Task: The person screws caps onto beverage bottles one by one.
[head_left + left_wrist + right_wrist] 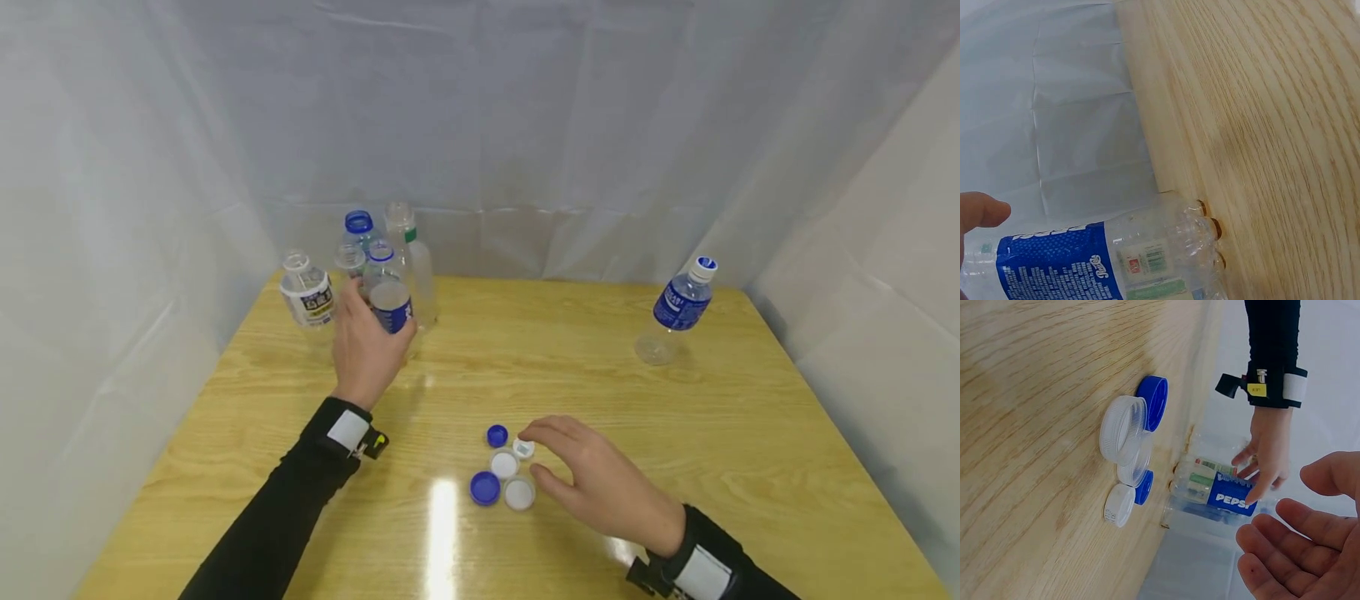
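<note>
My left hand (369,346) is at a clear Pepsi bottle (390,304) with a blue label, its thumb and fingers spread to either side. In the left wrist view, the thumb (985,210) stands apart from the bottle's side; the other fingers are mostly hidden. The Pepsi bottle has no cap on its mouth. My right hand (600,483) hovers beside a cluster of bottle caps, its fingers loosely bent and holding nothing. The cluster includes a large blue cap (484,488), a small blue cap (497,436), a white cap (1120,505) and translucent caps (1116,428).
Close behind the Pepsi bottle are a blue-necked bottle (358,222) and a tall clear bottle (420,271). A white-labelled bottle (307,300) stands left of them. At the far right is a capped, blue-labelled bottle (681,304). Pale sheeting (480,142) borders the wooden table (570,367).
</note>
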`<state>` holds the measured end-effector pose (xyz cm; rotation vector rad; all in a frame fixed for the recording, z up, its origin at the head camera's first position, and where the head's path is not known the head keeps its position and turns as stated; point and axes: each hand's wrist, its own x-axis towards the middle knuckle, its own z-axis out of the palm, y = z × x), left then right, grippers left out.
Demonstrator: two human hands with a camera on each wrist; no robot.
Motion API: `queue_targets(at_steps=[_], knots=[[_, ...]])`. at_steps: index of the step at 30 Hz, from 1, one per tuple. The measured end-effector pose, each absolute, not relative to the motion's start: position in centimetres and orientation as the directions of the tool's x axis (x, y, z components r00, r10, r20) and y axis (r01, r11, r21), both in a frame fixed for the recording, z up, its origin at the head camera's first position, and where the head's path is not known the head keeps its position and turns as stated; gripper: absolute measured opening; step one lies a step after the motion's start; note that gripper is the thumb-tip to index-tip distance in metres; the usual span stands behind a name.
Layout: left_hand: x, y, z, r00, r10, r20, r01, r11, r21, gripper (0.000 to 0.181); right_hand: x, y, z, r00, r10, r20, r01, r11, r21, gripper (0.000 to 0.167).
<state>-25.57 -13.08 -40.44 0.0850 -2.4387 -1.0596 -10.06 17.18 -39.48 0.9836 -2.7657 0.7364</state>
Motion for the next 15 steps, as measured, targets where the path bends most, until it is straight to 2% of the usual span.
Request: queue_targets(at_steps=[6, 15], knots=[[-26.0, -13.21, -40.78, -0.886, -0.287, 0.364, 0.067, 0.697, 0.714, 0.088, -10.08, 17.28, -39.44, -0.777, -0.565, 0.277, -0.628, 0.669, -0.397, 0.04], [-26.13, -13.12, -41.41, -0.887, -0.297, 0.354, 0.063, 0.681, 0.73, 0.083, -9.85, 17.59, -39.7, -0.79, -0.553, 0.266, -0.611, 0.674, -0.415, 0.039]])
